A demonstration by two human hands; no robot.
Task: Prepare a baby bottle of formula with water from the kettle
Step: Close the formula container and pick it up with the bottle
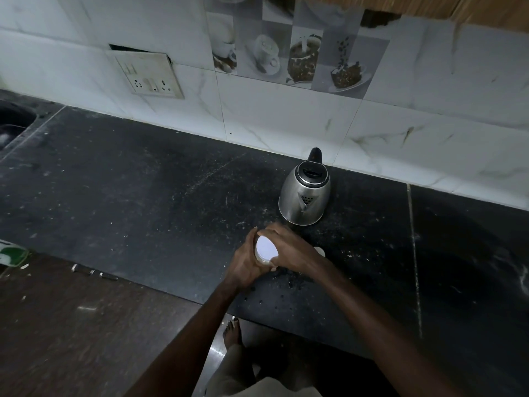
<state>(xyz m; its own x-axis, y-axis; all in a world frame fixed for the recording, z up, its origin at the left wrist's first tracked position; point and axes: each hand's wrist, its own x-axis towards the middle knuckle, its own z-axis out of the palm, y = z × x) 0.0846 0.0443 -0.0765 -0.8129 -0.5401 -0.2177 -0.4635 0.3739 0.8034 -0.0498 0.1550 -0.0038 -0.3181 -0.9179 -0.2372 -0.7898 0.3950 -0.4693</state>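
Note:
A small container with a white round lid (pixel 266 247) stands on the black counter (pixel 143 196). My left hand (pixel 246 262) grips its body from the left. My right hand (pixel 289 247) curls over the lid's rim from the right. A steel kettle (pixel 305 196) with a black lid and handle stands just behind the hands, spout facing me. A small white object (pixel 320 251) peeks out behind my right wrist; what it is I cannot tell.
A tiled wall with a socket plate (pixel 148 73) backs the counter. A dark sink (pixel 14 121) lies at the far left. Dark crumbs (pixel 274 293) dot the counter's front edge. A green and white packet (pixel 11 253) sits at the left edge.

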